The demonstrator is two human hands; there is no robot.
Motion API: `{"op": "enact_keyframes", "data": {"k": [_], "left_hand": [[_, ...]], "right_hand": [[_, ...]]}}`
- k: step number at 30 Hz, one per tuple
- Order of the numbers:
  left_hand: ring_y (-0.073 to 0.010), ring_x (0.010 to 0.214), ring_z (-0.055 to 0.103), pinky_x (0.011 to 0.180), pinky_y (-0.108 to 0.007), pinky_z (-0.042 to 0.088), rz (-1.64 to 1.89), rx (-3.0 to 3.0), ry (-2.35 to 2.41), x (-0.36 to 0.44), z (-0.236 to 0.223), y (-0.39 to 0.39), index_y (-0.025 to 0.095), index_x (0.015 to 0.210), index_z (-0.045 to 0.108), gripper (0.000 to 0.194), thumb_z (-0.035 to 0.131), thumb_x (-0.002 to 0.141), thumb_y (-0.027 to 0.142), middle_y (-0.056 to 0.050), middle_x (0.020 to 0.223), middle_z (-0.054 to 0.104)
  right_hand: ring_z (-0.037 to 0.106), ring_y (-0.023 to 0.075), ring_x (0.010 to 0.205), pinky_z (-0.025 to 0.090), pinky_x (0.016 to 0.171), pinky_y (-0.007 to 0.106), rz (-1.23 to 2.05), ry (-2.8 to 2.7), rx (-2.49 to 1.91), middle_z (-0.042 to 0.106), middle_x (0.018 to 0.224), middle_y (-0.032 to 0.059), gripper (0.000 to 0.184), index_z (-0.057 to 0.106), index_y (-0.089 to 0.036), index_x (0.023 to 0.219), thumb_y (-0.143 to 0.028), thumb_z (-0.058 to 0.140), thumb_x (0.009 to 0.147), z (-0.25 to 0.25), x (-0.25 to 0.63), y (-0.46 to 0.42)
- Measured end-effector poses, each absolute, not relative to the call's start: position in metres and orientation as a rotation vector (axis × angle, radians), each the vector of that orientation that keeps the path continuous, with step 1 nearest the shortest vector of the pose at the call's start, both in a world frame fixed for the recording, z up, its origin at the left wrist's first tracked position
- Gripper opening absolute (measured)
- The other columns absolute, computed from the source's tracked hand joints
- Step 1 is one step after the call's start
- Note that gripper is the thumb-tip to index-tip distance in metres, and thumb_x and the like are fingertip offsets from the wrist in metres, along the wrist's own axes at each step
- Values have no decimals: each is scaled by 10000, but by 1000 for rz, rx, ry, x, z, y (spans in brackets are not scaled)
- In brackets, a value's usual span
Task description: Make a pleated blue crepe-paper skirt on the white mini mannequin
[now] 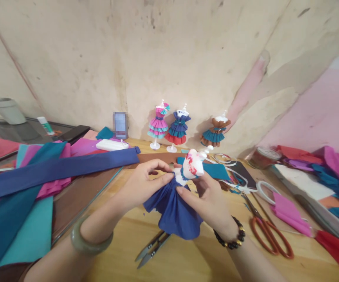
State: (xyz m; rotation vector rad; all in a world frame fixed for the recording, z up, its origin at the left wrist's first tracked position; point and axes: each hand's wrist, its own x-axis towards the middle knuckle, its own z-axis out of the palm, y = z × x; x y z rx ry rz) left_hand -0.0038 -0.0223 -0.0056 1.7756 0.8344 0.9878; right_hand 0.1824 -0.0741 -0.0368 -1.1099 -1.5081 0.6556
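A small white mannequin (197, 164) with red marks on its chest tilts to the right above the table. Gathered dark blue crepe paper (179, 215) hangs from its waist as a skirt. My left hand (141, 180) pinches the skirt's upper edge at the waist between thumb and fingers. With the thumb on the pleats and fingers behind the body, my right hand (209, 199) grips the mannequin; those fingertips are partly hidden. Thread snips (153, 248) lie under the skirt, their handle end covered by it. The mannequin's lower end is out of sight.
Three dressed mannequins, in pink (158, 123), blue and red (178, 127), and brown and teal (216, 131), stand by the wall. Orange-handled scissors (267, 235) lie right. Crepe strips (69, 170) cover the left side. A phone (120, 125) stands at the back.
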Motion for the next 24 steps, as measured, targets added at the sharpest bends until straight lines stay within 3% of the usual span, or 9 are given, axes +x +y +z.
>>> {"op": "enact_keyframes", "data": {"k": [6, 11, 16, 19, 22, 24], "left_hand": [[-215, 957, 651, 920, -363, 478, 972, 1663, 761, -3, -7, -22, 189, 867, 654, 274, 792, 732, 385, -43, 967, 714], [-154, 875, 658, 828, -292, 490, 849, 1279, 648, -4, -11, -20, 175, 763, 609, 371, 913, 595, 307, -15, 955, 713], [-133, 825, 665, 772, -267, 489, 690, 1124, 520, -9, -15, -16, 160, 636, 556, 458, 970, 499, 301, -22, 948, 728], [-161, 859, 675, 826, -305, 502, 689, 1220, 564, -13, -15, -13, 168, 634, 565, 468, 948, 546, 422, -47, 961, 744], [-211, 956, 681, 896, -358, 506, 724, 1375, 650, -17, -11, -12, 172, 684, 613, 466, 801, 708, 597, -87, 1044, 752], [-247, 1036, 667, 935, -395, 497, 784, 1505, 745, -19, -7, -13, 178, 780, 654, 443, 715, 784, 617, -97, 1083, 744]], "right_hand": [[672, 270, 1187, 523, 1031, 439, 686, -1497, -1076, 744, 1216, 67, 407, 656, -265, 1196, -268, 720, 794, -37, 180, -75], [685, 279, 1162, 535, 1017, 444, 711, -1522, -1066, 746, 1214, 66, 403, 666, -261, 1184, -238, 715, 784, -36, 174, -80], [728, 271, 1038, 587, 917, 412, 847, -1546, -1026, 779, 1086, 70, 344, 693, -252, 1120, -218, 694, 777, -32, 168, -83], [719, 264, 1063, 566, 961, 422, 929, -1518, -986, 761, 1155, 75, 444, 667, -264, 1194, -212, 714, 755, -30, 167, -84], [728, 266, 1040, 587, 918, 424, 1023, -1439, -1007, 765, 1138, 80, 488, 640, -272, 1241, -256, 733, 761, -31, 170, -81], [717, 271, 1080, 583, 926, 426, 1007, -1382, -1017, 753, 1179, 90, 511, 622, -268, 1260, -288, 747, 765, -33, 173, -78]]}}
